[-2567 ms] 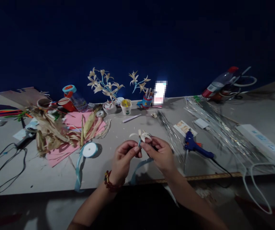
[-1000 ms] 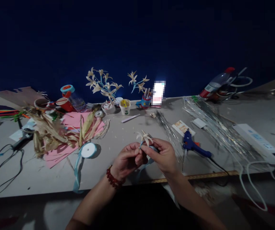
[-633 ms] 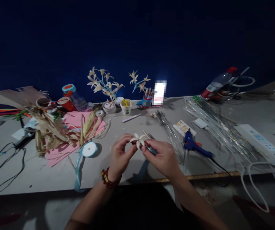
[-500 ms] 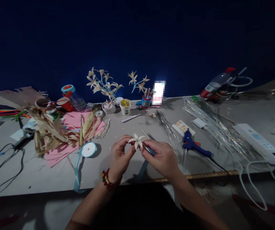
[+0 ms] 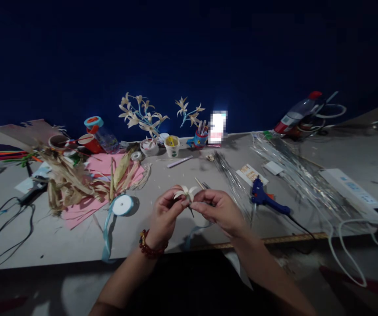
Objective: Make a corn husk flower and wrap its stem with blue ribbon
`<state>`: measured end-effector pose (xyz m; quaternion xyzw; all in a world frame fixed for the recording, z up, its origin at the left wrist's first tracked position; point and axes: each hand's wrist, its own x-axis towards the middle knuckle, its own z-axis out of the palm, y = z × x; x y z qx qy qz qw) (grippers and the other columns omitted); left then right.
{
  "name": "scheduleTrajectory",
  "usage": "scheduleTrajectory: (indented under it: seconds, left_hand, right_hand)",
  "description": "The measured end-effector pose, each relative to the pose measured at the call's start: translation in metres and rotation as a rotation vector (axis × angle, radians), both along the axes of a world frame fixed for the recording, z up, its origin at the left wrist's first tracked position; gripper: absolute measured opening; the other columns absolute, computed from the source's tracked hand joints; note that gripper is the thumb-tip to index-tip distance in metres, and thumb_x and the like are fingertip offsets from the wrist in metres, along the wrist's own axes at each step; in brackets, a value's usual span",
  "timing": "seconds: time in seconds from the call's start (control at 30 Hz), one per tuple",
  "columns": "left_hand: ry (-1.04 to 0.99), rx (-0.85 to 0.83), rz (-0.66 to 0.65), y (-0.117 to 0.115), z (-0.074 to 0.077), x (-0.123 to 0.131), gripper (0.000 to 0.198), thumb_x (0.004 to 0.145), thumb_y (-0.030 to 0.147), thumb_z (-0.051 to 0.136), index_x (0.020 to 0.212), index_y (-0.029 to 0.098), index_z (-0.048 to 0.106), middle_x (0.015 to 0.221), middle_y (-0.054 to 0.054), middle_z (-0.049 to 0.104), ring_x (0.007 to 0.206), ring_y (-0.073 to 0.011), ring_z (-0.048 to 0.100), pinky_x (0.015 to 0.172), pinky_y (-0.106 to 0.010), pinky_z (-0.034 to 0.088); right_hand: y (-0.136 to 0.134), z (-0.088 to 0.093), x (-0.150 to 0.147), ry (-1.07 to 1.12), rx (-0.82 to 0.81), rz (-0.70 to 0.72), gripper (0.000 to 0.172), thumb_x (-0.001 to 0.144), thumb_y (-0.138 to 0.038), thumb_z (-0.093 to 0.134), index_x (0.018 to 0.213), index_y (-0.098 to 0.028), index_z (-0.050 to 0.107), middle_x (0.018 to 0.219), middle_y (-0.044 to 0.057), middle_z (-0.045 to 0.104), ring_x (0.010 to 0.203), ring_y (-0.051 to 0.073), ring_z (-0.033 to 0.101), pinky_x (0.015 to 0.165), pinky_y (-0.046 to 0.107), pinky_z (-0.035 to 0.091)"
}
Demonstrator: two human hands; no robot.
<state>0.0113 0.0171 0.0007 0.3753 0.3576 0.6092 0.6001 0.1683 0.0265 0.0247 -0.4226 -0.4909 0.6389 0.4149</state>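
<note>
A cream artificial flower with curved petals is pinched between the thumb and fingers of my left hand. Below the petals a short dark stem end points down. My right hand is closed, its thumb and fingertip meeting at the flower's base. From beneath the right hand a light blue ribbon trails over the table; its upper part is hidden by my fingers. To the left lies a ribbon spool with blue ribbon running off it.
Dried husks lie on pink sheets at the left. A blue glue gun and wire stems are at the right. Finished flower branches, small cups and a bright blurred screen stand behind. Transparent wrapped bundles lie farther right.
The flower has tipped, its petals now facing more upward, and its stem end shows below. My right fingers have shifted to its base, and the ribbon hangs differently.
</note>
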Motion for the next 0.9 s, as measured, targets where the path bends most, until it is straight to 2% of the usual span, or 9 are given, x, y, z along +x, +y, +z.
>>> scheduleTrajectory:
  seconds: [0.1,0.2,0.3,0.4,0.47,0.53,0.63,0.77,0.9]
  left_hand:
    - [-0.091,-0.081,-0.026,0.000,0.003,0.002,0.023,0.063,0.031,0.088,0.076,0.019,0.073,0.085,-0.001,0.062,0.073,-0.0124,0.055,0.066,-0.024,0.046]
    - [-0.177,-0.131,-0.038,0.000,0.004,0.005,0.027,0.059,0.032,0.091,0.073,0.018,0.072,0.086,-0.001,0.065,0.071,-0.0118,0.057,0.065,-0.024,0.047]
    - [-0.203,-0.157,-0.023,-0.002,0.002,0.007,0.028,0.058,0.031,0.091,0.075,0.018,0.072,0.083,-0.001,0.067,0.069,-0.0111,0.057,0.065,-0.023,0.047]
    - [-0.184,-0.131,-0.024,-0.003,0.002,0.007,0.028,0.060,0.027,0.091,0.081,0.019,0.074,0.082,0.000,0.066,0.072,-0.0109,0.058,0.068,-0.022,0.047]
    - [-0.169,-0.126,-0.051,-0.003,0.003,0.006,0.026,0.062,0.025,0.090,0.081,0.019,0.074,0.080,0.001,0.065,0.074,-0.0113,0.058,0.071,-0.023,0.048]
    - [-0.162,-0.140,-0.063,-0.002,0.004,0.004,0.026,0.062,0.025,0.090,0.082,0.019,0.074,0.080,0.001,0.065,0.073,-0.0114,0.057,0.069,-0.023,0.047]
    - [-0.157,-0.157,-0.054,-0.001,0.004,0.003,0.029,0.061,0.028,0.090,0.081,0.018,0.073,0.080,0.000,0.066,0.069,-0.0113,0.056,0.064,-0.023,0.045]
    - [-0.176,-0.149,-0.102,-0.001,0.004,0.002,0.026,0.065,0.028,0.088,0.079,0.016,0.071,0.073,0.000,0.063,0.064,-0.0104,0.051,0.061,-0.023,0.041]
    - [-0.177,-0.151,-0.122,0.000,0.007,0.003,0.026,0.064,0.028,0.088,0.073,0.015,0.068,0.071,0.001,0.058,0.062,-0.0092,0.048,0.059,-0.022,0.039]
  right_hand:
    - [0.000,-0.003,-0.003,0.132,-0.100,0.028,0.029,0.065,-0.040,0.085,0.071,-0.017,0.067,0.052,-0.008,0.049,0.038,0.003,0.027,0.036,0.019,0.017]
    - [-0.003,-0.003,-0.006,0.161,-0.071,0.015,0.029,0.066,-0.039,0.083,0.068,-0.018,0.064,0.056,-0.007,0.052,0.038,0.003,0.028,0.036,0.020,0.020]
    - [-0.007,0.001,-0.005,0.009,0.140,-0.061,0.019,0.074,-0.034,0.076,0.070,-0.019,0.065,0.061,-0.005,0.059,0.043,0.006,0.039,0.041,0.020,0.032]
    - [-0.010,0.006,-0.002,-0.231,0.411,-0.114,0.010,0.081,-0.026,0.069,0.074,-0.020,0.069,0.066,-0.001,0.066,0.058,0.012,0.056,0.056,0.022,0.043]
    - [-0.011,0.008,0.000,-0.328,0.507,-0.134,0.009,0.083,-0.024,0.066,0.076,-0.020,0.070,0.067,-0.001,0.069,0.062,0.013,0.059,0.060,0.023,0.045]
    - [-0.011,0.009,0.001,-0.359,0.524,-0.127,0.009,0.085,-0.025,0.065,0.080,-0.021,0.071,0.071,0.000,0.071,0.064,0.014,0.062,0.062,0.024,0.046]
    - [-0.009,0.008,0.002,-0.286,0.413,-0.084,0.010,0.083,-0.029,0.068,0.081,-0.020,0.072,0.072,0.001,0.071,0.065,0.014,0.061,0.061,0.024,0.046]
    - [-0.007,0.002,0.000,-0.069,0.134,-0.021,0.020,0.078,-0.036,0.075,0.073,-0.018,0.068,0.056,-0.005,0.055,0.045,0.006,0.039,0.041,0.019,0.030]
    - [-0.005,-0.006,-0.004,0.162,-0.070,-0.004,0.029,0.071,-0.041,0.081,0.077,-0.016,0.068,0.049,-0.010,0.043,0.038,0.003,0.028,0.036,0.018,0.019]
